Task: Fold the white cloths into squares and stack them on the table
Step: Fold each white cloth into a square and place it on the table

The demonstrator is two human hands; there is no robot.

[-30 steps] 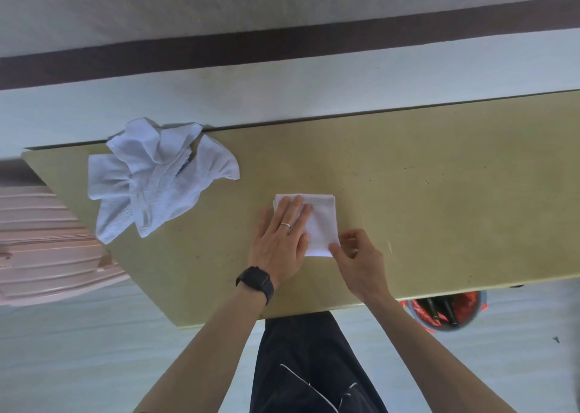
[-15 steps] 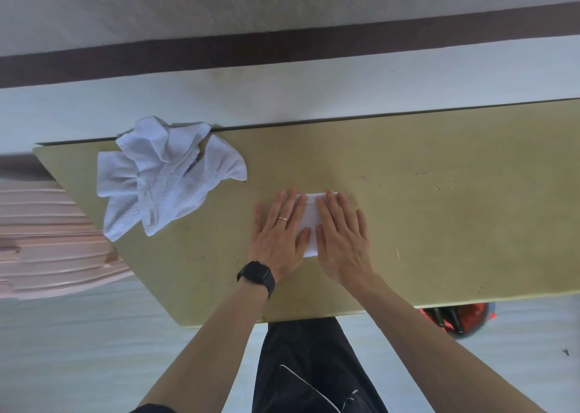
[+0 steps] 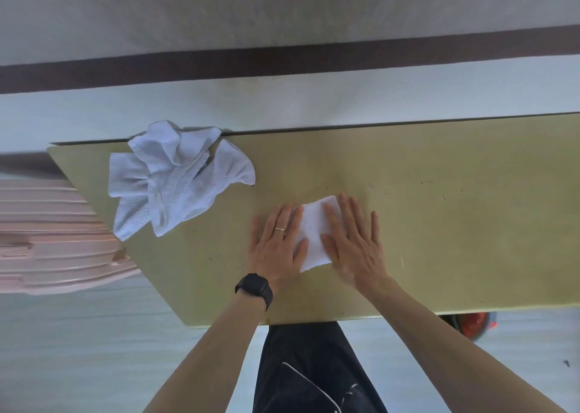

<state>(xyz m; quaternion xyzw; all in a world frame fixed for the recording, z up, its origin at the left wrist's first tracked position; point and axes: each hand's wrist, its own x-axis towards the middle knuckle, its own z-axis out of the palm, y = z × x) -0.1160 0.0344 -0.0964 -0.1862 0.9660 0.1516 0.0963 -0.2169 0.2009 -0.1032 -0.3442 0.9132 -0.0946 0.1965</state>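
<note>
**Both palms flat on a folded white cloth**

Closest to the camera, dark trousers (image 3: 314,368) with thin white lines show below the near edge of the desk (image 3: 455,230), and two bare forearms reach up over that edge. A black watch (image 3: 255,289) sits on the left wrist.

The left hand (image 3: 276,252) lies flat on the desk, fingers straight and slightly spread, with a ring (image 3: 280,229) on one finger. Its thumb side rests on the left edge of the folded cloth (image 3: 314,224). The right hand (image 3: 356,249) is flat too, fingers straight and fanned, covering the right part of the same cloth. The cloth is a small white packet pressed between the two hands. Only a strip of it shows in the gap between them, running from the thumbs up to the fingertips.

Below and to the right of the right hand, something red (image 3: 475,323) peeks out from under the desk's near edge. It is too hidden to name.

Well apart from the left hand, further up and to its left, a crumpled pile of white cloths (image 3: 175,183) lies at the far edge of the desk. Left of that pile, off the desk, stands a pink ribbed object (image 3: 47,240).

Beyond the fingertips the desk top is bare olive board, then pale floor, then a wall with a dark stripe (image 3: 282,64).
</note>
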